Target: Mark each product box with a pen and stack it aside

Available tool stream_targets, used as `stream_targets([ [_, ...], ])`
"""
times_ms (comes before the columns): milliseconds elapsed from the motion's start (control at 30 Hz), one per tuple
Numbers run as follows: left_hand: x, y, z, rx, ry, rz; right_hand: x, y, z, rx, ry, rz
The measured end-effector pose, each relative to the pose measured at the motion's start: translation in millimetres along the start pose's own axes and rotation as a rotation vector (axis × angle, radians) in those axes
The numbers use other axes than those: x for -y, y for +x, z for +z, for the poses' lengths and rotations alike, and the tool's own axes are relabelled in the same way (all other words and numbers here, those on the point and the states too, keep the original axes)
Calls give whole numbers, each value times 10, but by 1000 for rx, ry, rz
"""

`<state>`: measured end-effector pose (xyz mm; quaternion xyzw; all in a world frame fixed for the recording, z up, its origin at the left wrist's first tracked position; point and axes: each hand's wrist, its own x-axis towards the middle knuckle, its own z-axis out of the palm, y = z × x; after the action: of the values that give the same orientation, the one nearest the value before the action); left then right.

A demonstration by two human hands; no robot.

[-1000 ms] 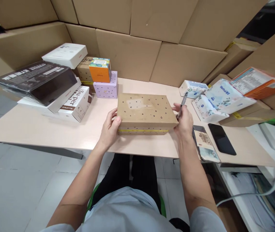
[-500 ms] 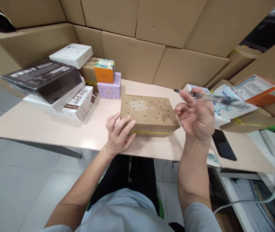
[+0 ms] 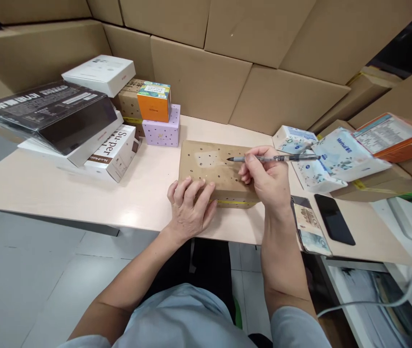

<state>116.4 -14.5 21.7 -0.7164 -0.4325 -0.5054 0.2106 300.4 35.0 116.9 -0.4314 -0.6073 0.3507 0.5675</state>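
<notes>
A brown cardboard box (image 3: 213,169) with small dark ring marks and yellow tape along its front side lies on the table in front of me. My left hand (image 3: 193,205) rests on its front left edge, fingers on the top and thumb down the front side. In my right hand (image 3: 267,176) is a pen (image 3: 281,158), pinched between thumb and fingers, its dark tip pointing left just over the box top. Whether the tip touches the cardboard I cannot tell. A paler patch (image 3: 206,158) shows on the lid, left of the tip.
To the left stand stacked boxes: a black one (image 3: 77,118), white ones, an orange one (image 3: 154,104) and a purple one (image 3: 162,131). At right lie tissue packs (image 3: 347,150), banknotes (image 3: 309,220) and a black phone (image 3: 334,220). Cardboard panels (image 3: 198,77) wall the back.
My right hand has come down and left with the pen, from beside the box to over its lid. My left hand has shifted slightly right along the front edge.
</notes>
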Motion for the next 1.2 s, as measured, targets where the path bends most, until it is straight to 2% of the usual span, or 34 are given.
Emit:
stream_targets([
  [500,-2,9,-10,-6,13,2,51,-11,19,123,-211,-15],
  [1200,5,7,0,-6,23,8,60,-14,10,139,-268,-32],
])
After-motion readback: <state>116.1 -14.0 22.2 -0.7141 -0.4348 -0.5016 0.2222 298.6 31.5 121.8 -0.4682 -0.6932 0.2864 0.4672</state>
